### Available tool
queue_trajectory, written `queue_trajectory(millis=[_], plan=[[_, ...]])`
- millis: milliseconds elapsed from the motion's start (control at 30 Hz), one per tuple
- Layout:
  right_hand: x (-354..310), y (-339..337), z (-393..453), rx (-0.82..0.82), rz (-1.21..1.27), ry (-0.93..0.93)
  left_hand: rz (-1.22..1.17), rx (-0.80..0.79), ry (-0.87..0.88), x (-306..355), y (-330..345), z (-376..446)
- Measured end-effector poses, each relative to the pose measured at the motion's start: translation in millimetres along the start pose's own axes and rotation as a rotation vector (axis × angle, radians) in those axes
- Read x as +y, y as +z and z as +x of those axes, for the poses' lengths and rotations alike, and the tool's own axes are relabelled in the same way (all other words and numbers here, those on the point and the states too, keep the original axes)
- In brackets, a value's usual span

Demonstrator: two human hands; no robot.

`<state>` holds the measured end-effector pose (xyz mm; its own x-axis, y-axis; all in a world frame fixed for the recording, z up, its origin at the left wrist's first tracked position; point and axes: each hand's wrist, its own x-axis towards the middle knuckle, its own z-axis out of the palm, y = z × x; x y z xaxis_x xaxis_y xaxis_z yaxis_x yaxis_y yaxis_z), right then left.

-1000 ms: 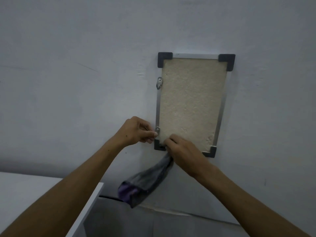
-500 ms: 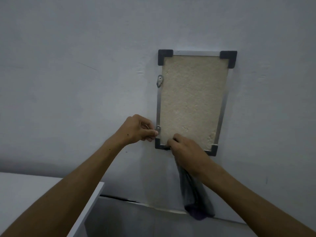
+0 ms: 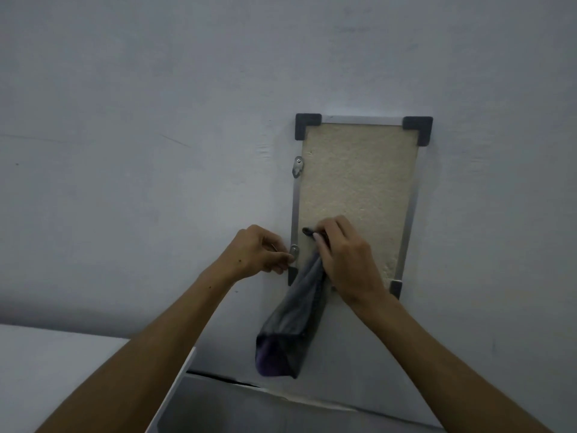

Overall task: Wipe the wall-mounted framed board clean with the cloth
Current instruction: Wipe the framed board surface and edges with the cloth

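Observation:
A beige board in a thin metal frame with dark corner caps hangs on the pale wall. My right hand presses the top of a dark grey cloth against the board's lower left area. Most of the cloth hangs down below the frame, with a purple patch at its bottom. My left hand pinches the frame's left edge at the lower screw tab, fingers curled against it.
A second screw tab sits higher on the frame's left edge. A white cabinet top lies at the lower left. A crack runs along the wall below the board.
My right hand has moved up from the frame's bottom edge onto the board's lower surface. The hanging cloth has swung back to the left. My left hand has stayed at the screw tab.

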<state>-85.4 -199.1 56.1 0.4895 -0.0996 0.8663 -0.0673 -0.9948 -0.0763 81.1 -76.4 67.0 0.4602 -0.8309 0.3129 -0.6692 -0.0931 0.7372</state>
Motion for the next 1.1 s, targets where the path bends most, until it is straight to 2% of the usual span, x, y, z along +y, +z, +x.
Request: queue_trajectory(millis=[67,167,233,333,467,533,600,700,767,833,1000,1100], plan=[[2,-1,-3,-0.118,-0.029,-0.052,0.0,0.002,-0.001,0,0,0],[1,6,-27,-0.402,-0.115,-0.093,0.001,0.001,0.019,-1,0,-1],[-1,11,-34,-0.477,-0.151,-0.097,-0.001,0.004,0.019,-1,1,-1],[-5,6,-18,-0.379,-0.161,-0.101,0.021,0.01,0.023,0,2,-1],[-6,-10,31,-0.076,-0.096,-0.065,0.038,-0.007,-0.001,1,1,2],[-5,-12,42,-0.008,-0.081,-0.058,0.043,-0.012,-0.017,2,1,2],[-4,-7,27,-0.079,-0.115,-0.094,0.044,-0.01,-0.008,1,1,3],[-6,2,-14,-0.319,-0.147,-0.154,0.068,0.029,0.032,0,2,0],[-6,4,-23,-0.408,-0.142,-0.147,0.093,0.074,0.067,0,3,0],[-5,1,-9,-0.355,-0.145,-0.124,0.112,0.112,0.086,2,4,0],[-11,-18,57,-0.044,-0.092,-0.075,0.15,0.1,0.021,6,3,3],[-13,-16,56,-0.045,-0.063,-0.075,0.145,0.088,0.007,5,1,5]])
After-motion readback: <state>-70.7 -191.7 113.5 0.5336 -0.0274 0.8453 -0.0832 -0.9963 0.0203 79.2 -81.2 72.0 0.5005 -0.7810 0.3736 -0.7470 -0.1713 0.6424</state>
